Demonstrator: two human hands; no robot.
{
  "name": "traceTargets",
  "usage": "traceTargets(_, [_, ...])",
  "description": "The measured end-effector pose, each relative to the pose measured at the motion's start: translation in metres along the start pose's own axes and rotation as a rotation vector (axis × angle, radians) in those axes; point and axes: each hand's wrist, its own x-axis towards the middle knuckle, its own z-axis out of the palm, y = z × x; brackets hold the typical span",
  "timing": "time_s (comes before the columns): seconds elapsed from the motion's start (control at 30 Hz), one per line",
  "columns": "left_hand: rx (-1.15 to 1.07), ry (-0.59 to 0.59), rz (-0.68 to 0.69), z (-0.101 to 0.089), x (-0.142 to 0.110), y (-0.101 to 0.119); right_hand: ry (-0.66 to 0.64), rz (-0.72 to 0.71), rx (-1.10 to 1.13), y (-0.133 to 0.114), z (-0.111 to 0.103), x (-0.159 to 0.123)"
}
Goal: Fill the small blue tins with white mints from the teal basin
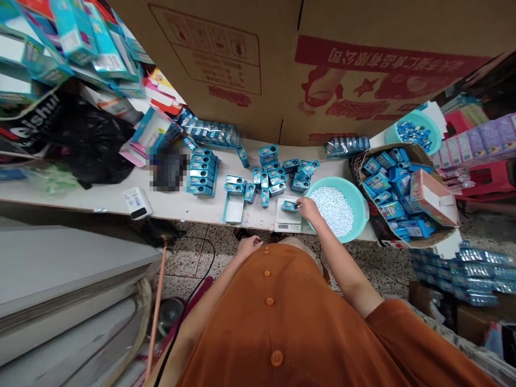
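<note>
Bench (100,201): teal basin (357,201) of white tablets at my right, small scale (287,221) just left of it. Blue tin (288,206) lies on the scale, long axis left-right. My right hand (308,208), fingers pinched at the tin's right end, is nearer; my left hand (249,247) rests loosely curled, holding nothing, below the bench edge.

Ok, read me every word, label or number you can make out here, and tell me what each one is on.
"ishu": white letters, cut off, on the black bag at left.
Red characters on the cardboard box: upside down, too blurred to read.
Printed panel on the other cardboard box: too small.
Blue tins, blue cartons and the scale by the right hand: print too small.
</note>
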Motion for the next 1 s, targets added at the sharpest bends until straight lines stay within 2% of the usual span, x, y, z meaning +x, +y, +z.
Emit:
traceTargets(0.33, [0.019, 0.006, 0.013, 0.002, 0.003, -0.003, 0.036, -0.01, 0.037, 0.003, 0.005, 0.0])
traceTargets(0.5, [0.028, 0.003, -0.014, 0.005, 0.007, -0.009, 0.134, 0.027, 0.149, 0.01, -0.002, -0.006])
traceTargets(0.67, [0.021, -0.004, -0.021, 0.007, 0.009, -0.014, 0.28, 0.108, 0.267, 0.034, -0.01, -0.014])
traceTargets(0.77, [0.013, -0.01, -0.018, 0.007, 0.009, -0.015, 0.331, 0.189, 0.288, 0.055, -0.008, -0.019])
traceTargets(0.87, [0.006, -0.009, -0.021, 0.007, 0.009, -0.014, 0.307, 0.269, 0.28, 0.076, 0.001, -0.026])
traceTargets(1.0, [0.009, -0.01, -0.016, 0.006, 0.008, -0.013, 0.181, 0.373, 0.225, 0.094, 0.019, -0.037])
